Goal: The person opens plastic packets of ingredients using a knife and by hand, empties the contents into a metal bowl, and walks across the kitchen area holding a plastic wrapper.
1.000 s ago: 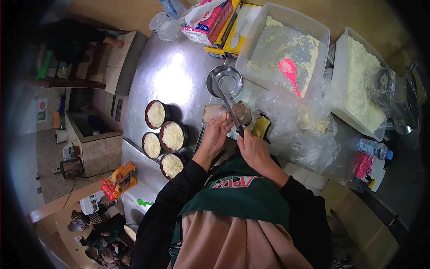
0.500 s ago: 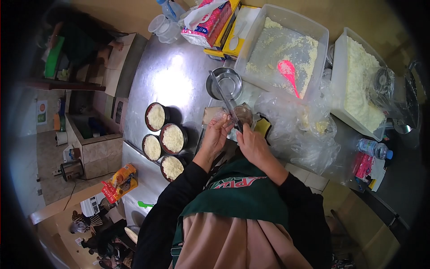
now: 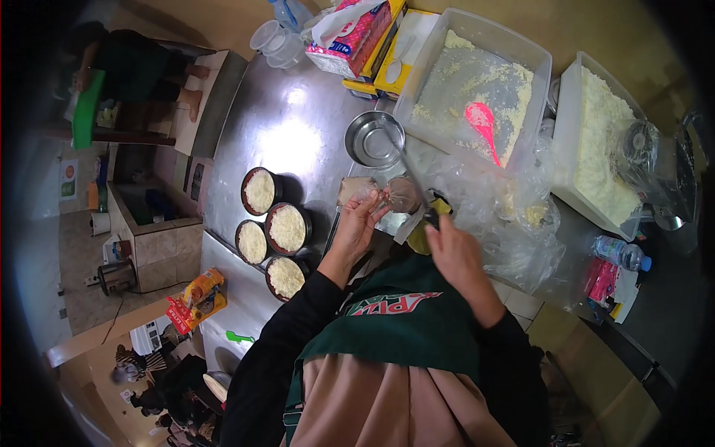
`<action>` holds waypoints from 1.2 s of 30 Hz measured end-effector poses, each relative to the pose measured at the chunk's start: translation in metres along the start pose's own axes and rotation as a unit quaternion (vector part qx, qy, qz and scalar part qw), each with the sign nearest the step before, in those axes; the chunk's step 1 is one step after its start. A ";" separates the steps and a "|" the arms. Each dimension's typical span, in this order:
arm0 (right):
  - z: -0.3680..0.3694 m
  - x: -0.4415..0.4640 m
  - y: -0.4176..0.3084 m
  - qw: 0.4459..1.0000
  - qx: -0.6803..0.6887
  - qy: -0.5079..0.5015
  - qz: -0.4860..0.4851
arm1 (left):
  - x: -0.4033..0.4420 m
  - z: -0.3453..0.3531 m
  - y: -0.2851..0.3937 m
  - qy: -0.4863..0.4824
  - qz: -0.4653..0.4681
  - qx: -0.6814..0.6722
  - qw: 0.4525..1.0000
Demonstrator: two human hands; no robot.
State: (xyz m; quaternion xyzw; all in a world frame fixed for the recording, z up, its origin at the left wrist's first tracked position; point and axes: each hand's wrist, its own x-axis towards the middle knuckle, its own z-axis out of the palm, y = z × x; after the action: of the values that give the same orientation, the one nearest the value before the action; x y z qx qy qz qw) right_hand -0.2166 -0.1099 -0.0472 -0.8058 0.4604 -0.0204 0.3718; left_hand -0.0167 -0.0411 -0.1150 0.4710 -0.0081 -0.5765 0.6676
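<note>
My left hand (image 3: 356,229) pinches the gathered neck of a small clear plastic bag (image 3: 403,195) with brown contents, in front of me at the counter's edge. In my right hand (image 3: 456,255) is a knife with a black handle (image 3: 432,217). Its blade (image 3: 414,175), blurred by motion, points away from me just right of the bag. Behind the bag stands a round metal bowl (image 3: 359,153). A yellow-green item with a dark edge (image 3: 419,240) lies beside my right hand; its kind is unclear.
Several dark round tins topped with white shreds (image 3: 288,229) stand on the left. A plastic tub (image 3: 547,52) with crumbs and a pink spoon (image 3: 482,128) is behind; a fuller tub (image 3: 577,82) stands right. Crumpled plastic bags (image 3: 514,238) lie right. A person (image 3: 126,63) sits far left.
My right hand has moved right and toward me, taking the knife away from the bag's neck. My left hand stays nearly in place, still gripping the bag.
</note>
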 end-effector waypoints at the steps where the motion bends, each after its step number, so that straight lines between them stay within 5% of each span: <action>1: -0.012 -0.004 0.002 1.000 0.000 0.000 -0.002 | 0.000 -0.004 0.001 -0.001 0.009 0.024 1.000; 7: -0.021 -0.009 0.011 0.986 -0.160 0.017 0.037 | 0.001 0.011 0.014 0.028 0.038 0.138 0.989; 26: 0.020 0.041 0.047 0.964 -0.231 0.128 0.018 | -0.011 0.031 0.046 -0.026 0.090 0.158 0.983; 31: 0.042 0.053 0.061 0.944 -0.287 0.162 -0.004 | -0.024 0.056 0.074 -0.071 0.128 0.266 0.953; 36: -0.013 0.040 0.021 0.973 -0.173 0.149 -0.039 | -0.027 0.069 0.093 -0.103 0.171 0.254 0.946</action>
State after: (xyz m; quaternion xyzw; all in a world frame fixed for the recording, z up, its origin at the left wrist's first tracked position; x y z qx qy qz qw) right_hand -0.2142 -0.1538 -0.0633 -0.8631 0.4755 -0.0745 0.1527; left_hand 0.0073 -0.0729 -0.0031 0.5545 -0.3037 -0.4782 0.6097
